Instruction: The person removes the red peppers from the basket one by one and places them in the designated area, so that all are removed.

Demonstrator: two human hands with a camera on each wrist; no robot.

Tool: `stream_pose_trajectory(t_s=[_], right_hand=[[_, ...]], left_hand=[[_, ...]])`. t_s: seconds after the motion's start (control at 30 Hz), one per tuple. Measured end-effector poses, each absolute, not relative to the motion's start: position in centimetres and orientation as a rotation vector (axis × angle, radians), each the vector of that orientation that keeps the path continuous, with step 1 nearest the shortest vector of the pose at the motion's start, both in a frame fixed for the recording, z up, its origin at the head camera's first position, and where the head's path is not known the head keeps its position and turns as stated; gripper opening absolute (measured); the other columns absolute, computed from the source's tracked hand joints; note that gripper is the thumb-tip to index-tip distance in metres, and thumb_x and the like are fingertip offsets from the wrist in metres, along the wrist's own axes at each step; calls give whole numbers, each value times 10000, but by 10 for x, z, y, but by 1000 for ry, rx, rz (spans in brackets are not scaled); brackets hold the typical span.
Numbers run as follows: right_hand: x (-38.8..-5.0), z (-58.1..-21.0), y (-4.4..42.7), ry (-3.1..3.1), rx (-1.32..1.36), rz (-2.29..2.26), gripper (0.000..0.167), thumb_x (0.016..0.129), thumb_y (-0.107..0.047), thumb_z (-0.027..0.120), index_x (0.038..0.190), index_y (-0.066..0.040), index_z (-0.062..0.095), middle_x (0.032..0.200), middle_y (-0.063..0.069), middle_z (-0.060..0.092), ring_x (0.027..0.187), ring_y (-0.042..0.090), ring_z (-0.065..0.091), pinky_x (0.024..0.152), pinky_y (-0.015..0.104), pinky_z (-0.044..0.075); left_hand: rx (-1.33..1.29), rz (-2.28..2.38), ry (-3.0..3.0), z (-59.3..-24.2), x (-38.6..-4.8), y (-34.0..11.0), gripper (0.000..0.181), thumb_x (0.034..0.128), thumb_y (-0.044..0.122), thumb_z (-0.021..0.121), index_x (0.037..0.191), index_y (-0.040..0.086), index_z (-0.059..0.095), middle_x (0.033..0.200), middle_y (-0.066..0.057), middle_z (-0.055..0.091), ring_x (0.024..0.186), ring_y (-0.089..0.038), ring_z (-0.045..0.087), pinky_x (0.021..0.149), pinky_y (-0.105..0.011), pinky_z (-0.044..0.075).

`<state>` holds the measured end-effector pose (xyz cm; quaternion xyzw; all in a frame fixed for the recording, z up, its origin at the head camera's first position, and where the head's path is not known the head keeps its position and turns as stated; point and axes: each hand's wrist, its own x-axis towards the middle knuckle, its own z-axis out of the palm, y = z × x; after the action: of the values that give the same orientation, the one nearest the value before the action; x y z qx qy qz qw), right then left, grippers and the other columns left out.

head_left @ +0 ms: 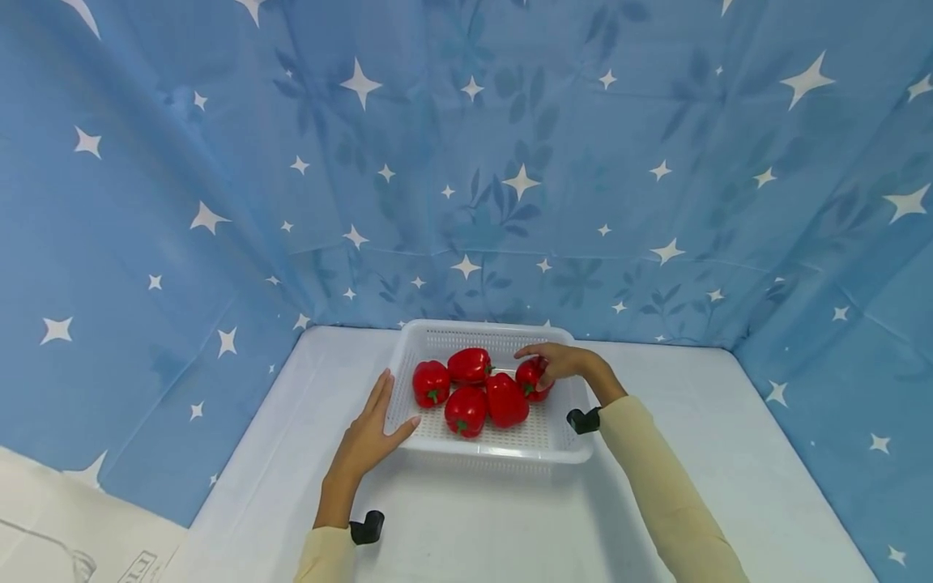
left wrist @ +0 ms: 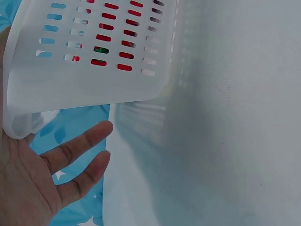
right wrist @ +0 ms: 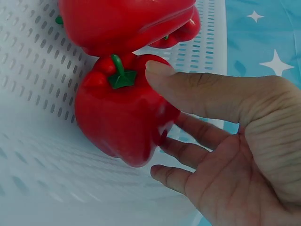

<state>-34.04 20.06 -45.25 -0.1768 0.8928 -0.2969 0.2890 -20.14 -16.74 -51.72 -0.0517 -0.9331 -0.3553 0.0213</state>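
A white perforated plastic basket [head_left: 496, 452] holds several red bell peppers with green stems. At its right end, my right hand [head_left: 564, 362] holds one red bell pepper [right wrist: 124, 113]. The thumb lies on the pepper's top near the stem, and some fingers pass behind its side; the little finger stands apart. Another bell pepper [right wrist: 122, 23] sits right against it. My left hand [head_left: 366, 437] is at the basket's left end by the rim, its fingers straight and spread. In the left wrist view, two fingers [left wrist: 77, 146] extend past the basket's corner with nothing between them.
The basket stands on a white-covered table [head_left: 481, 518] near its back edge. Blue curtain [head_left: 466, 162] with white stars hangs behind and at both sides. A pale printed surface [head_left: 66, 526] shows at lower left. Each wrist wears a black device [head_left: 367, 527].
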Motion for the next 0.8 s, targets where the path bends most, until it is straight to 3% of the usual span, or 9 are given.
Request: stream_pose_trajectory(t_s=[0.4,0.6,0.8], right_hand=[[-344,-454,196,2461,-521,-668,742,730,-55,820,1393,-52,488,1304,186,556,1190,338,530,936,449,555],[-342,-458,191,2447,-425,-667,784,698,-72,850,1392,-90,485,1315,169,561,1218,341,532,993,483,516],[-340,-462,188,2440,-412,-680,783,707,-85,849,1398,-94,481,1307,173,557,1218,349,523,972,479,530]], left_hand=[[-170,-1087,-2900,-515,-203,-168,1006,822,619,645,1583,272,86,1661,49,69,1455,-385,311,955,-648,441],[-170,-1104,-2883,-517,-203,-168,1008,819,589,666,1583,264,94,1660,48,79,1452,-379,322,945,-631,459],[-176,-1113,-2877,-517,-202,-168,993,834,542,678,1584,250,97,1661,37,84,1462,-374,301,957,-634,450]])
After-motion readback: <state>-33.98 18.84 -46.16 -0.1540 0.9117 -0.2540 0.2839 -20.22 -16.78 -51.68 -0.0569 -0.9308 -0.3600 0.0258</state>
